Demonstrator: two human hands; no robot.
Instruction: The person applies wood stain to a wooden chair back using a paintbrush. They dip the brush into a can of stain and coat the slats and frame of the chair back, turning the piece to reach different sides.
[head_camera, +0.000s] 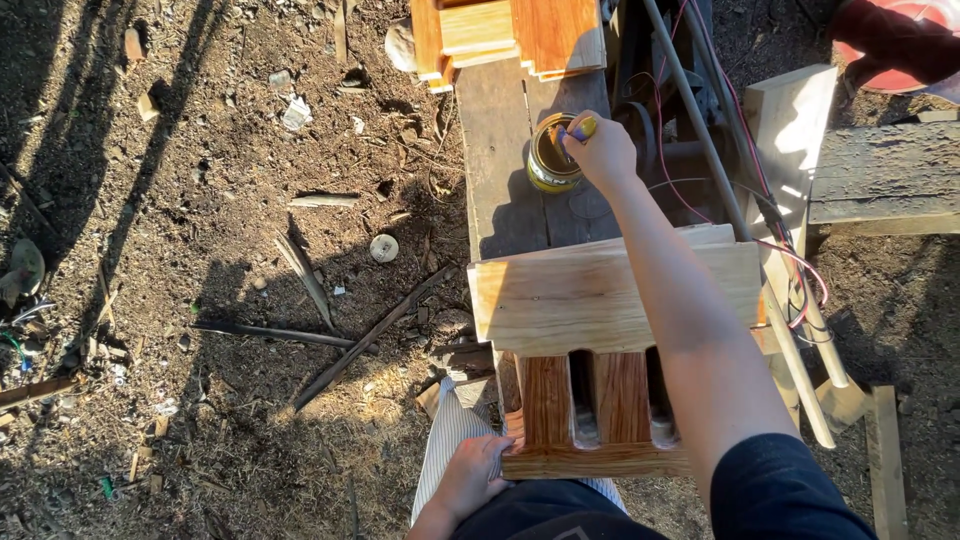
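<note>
The right hand (600, 150) reaches out toward twelve o'clock, its fingers pinched together around a brush handle (583, 128) with a yellow and purple end, holding it over a small round tin (550, 155). The tin is open, yellowish on the outside and filled with dark amber liquid; it stands on the grey weathered counter (500, 150). At six o'clock from the tin lies a wooden piece (590, 350): a pale, unfinished top board with glossy reddish-brown slats below and dark gaps between them. The left hand (475, 475) presses on the piece's lower corner at about seven o'clock, fingers curled over the edge. More stained boards (510, 35) are stacked at twelve o'clock. Red wires (790, 260) trail at three o'clock. Dirt ground (200, 250) with wood scraps spreads toward nine o'clock.
</note>
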